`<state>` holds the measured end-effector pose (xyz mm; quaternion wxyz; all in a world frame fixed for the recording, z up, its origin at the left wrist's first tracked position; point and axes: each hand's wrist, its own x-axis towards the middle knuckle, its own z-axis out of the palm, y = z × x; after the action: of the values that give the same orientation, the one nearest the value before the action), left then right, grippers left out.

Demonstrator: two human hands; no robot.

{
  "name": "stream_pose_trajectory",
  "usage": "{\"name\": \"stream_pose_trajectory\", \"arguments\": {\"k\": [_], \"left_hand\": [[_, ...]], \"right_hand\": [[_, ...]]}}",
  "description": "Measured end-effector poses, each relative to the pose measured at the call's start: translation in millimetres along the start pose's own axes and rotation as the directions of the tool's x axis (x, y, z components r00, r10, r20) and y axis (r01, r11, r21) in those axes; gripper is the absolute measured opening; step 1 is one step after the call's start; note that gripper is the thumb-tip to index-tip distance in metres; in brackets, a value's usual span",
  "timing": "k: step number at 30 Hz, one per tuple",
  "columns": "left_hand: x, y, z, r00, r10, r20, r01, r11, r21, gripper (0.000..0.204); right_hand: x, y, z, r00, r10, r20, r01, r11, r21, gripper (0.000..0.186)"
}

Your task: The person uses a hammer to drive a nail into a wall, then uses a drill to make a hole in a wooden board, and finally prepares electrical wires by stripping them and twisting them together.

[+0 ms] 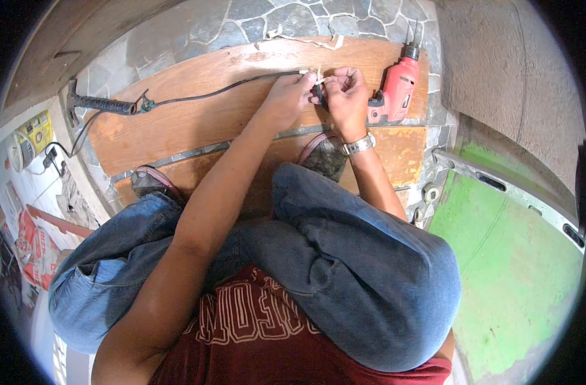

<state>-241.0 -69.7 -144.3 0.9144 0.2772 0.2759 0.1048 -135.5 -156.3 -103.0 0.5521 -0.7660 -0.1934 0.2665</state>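
Observation:
Both of my hands meet over the wooden boards (203, 83). My left hand (288, 99) is closed in a pinch on the end of a black electric cable (235, 83), which trails off to the left. Small pale strips, perhaps wire ends or tape, stick out between the fingertips. My right hand (346, 96), with a metal watch (358, 144) on its wrist, has its thumb and forefinger pinched at the same spot, on a pale strip (321, 81). A short dark piece of cable hangs between the hands. The exact contact is partly hidden by my fingers.
A red power drill (399, 93) stands right of my right hand, bit pointing away. A black-gripped hammer (106, 104) lies left, near the cable. Beyond lies a crumpled pale strip (306, 41). At right are a spirit level (505, 185), a green panel (492, 256) and a round tape measure (430, 192).

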Motion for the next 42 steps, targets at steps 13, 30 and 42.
{"name": "stream_pose_trajectory", "arguments": {"k": [13, 30, 42], "left_hand": [[-5.5, 10.7, 0.4, 0.997, -0.061, 0.055, 0.075, 0.955, -0.286, 0.035], [-10.7, -4.4, 8.6, 0.998, 0.058, -0.035, -0.054, 0.992, 0.112, 0.036], [-45.8, -28.9, 76.4, 0.683, 0.288, -0.672, -0.1, 0.947, 0.305, 0.023]], "right_hand": [[10.7, -6.6, -3.0, 0.969, 0.239, 0.063, -0.247, 0.939, 0.238, 0.014], [40.6, 33.5, -24.0, 0.944, -0.147, -0.295, 0.049, 0.948, -0.316, 0.013], [82.6, 4.9, -7.6, 0.788, -0.587, 0.187, 0.574, 0.59, -0.568, 0.017]]}}
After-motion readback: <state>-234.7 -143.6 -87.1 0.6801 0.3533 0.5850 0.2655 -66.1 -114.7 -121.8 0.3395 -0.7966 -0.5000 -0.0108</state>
